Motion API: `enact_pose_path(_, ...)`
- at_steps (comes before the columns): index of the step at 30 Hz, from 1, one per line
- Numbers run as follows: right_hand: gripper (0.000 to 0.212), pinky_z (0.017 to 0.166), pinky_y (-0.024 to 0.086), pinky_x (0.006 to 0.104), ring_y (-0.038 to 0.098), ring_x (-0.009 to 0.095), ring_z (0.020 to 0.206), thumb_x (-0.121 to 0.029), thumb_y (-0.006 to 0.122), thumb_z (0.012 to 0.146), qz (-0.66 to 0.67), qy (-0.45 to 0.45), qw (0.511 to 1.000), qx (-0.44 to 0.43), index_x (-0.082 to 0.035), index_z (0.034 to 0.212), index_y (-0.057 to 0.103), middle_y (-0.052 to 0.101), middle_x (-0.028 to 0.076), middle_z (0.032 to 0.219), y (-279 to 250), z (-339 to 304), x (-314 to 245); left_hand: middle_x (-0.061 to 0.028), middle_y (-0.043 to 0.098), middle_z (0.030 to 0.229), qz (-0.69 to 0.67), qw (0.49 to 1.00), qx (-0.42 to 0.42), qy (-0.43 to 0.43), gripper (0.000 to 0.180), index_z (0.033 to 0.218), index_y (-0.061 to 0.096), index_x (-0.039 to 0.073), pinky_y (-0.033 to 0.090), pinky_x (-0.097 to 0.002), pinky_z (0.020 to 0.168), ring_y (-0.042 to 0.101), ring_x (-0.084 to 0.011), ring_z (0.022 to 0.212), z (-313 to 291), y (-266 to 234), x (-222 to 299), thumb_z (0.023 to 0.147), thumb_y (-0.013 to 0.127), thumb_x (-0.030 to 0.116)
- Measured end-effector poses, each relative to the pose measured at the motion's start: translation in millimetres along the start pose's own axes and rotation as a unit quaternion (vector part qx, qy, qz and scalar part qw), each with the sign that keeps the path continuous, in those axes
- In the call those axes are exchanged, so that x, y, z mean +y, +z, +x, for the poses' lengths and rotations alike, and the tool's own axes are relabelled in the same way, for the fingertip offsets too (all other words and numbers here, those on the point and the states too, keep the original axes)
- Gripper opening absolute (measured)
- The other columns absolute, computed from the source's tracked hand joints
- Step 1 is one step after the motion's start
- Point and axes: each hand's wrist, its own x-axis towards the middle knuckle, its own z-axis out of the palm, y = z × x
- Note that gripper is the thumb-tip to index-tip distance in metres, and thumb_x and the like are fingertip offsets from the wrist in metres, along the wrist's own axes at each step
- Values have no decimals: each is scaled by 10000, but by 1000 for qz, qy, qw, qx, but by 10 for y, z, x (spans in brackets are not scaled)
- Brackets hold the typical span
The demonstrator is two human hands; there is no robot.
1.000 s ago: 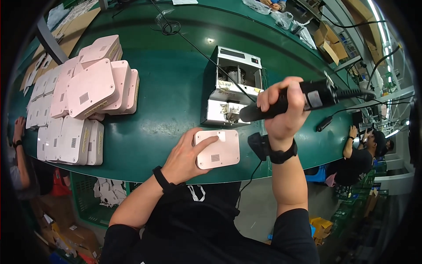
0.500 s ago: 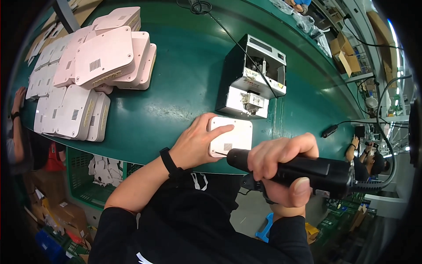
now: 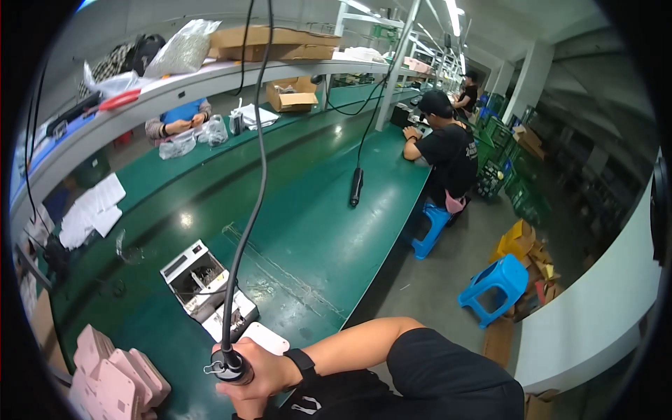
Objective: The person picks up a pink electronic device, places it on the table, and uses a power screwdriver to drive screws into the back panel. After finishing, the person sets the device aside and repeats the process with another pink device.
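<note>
At the lower edge, my right hand point(image 3: 264, 369) is wrapped round a black electric screwdriver point(image 3: 231, 365), seen from its cable end. The grey cable rises from its top. A black band circles my right wrist. Just beyond the hand lies a white plastic housing point(image 3: 269, 337) with rounded corners, partly covered by the hand. The screwdriver's bit is hidden, so I cannot tell whether it touches the housing. A patch of skin below the right hand may belong to my left hand, whose fingers are hidden.
A black-and-white screw feeder machine point(image 3: 203, 280) stands beside the housing. Pinkish housings point(image 3: 115, 385) are stacked at lower left. Another black screwdriver point(image 3: 357, 187) hangs over the green bench point(image 3: 315, 238). Co-workers sit farther along. Blue stools point(image 3: 495, 287) stand on the floor at right.
The view has swung up and to the right, showing the bench's length and co-workers. My left hand, earlier on the housing, is no longer clearly visible. The right hand still grips the screwdriver.
</note>
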Motion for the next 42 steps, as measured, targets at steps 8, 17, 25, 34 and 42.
enact_pose_path(8, 184, 554, 408, 288, 502, 131, 594, -118, 701, 839, 15, -14, 998, 55, -26, 877, 547, 539, 32, 679, -206, 46, -56, -140, 622, 1004, 15, 991, -117, 55, 607, 1182, 566, -3, 502, -415, 816, 626, -318, 958, 233, -172, 572, 668, 818, 198)
enact_pose_path(17, 301, 502, 414, 312, 480, 165, 499, -272, 629, 911, 445, -29, 886, 124, -20, 1008, 497, 517, 76, 636, -1104, -582, -990, -51, 596, 1050, -516, 669, -323, -427, 504, 1304, 498, 93, 560, -338, 760, 652, -238, 917, 247, 237, 1542, 923, 612, 403)
enact_pose_path(25, 432, 499, 436, 373, 500, 197, 455, -425, 649, 889, 329, 6, 928, 174, -40, 974, 474, 505, 56, 598, -1532, -924, -977, -180, 462, 1447, -727, 550, -156, -381, 673, 1478, 316, 18, 371, -426, 1121, 445, -297, 1342, 1170, 1522, 1318, 1005, 480, 467)
enact_pose_path(34, 391, 404, 418, 335, 464, 160, 404, -455, 538, 947, 301, 34, 914, 271, -79, 947, 433, 485, 34, 573, -1586, -1031, -476, -214, 567, 1324, -124, 964, -197, -131, 594, 1331, 539, 24, 472, -394, 1013, 604, -319, 1167, 364, -520, 1117, 856, 754, 308)
enact_pose_path(42, 355, 420, 425, 308, 432, 141, 397, -424, 505, 968, 298, 73, 928, 213, -80, 961, 416, 461, 25, 588, -1210, -650, -216, -201, 432, 1409, 475, 842, 257, -6, 859, 1364, 514, 93, 396, -521, 1052, 392, -424, 1325, 668, -2085, 827, 625, 887, 322)
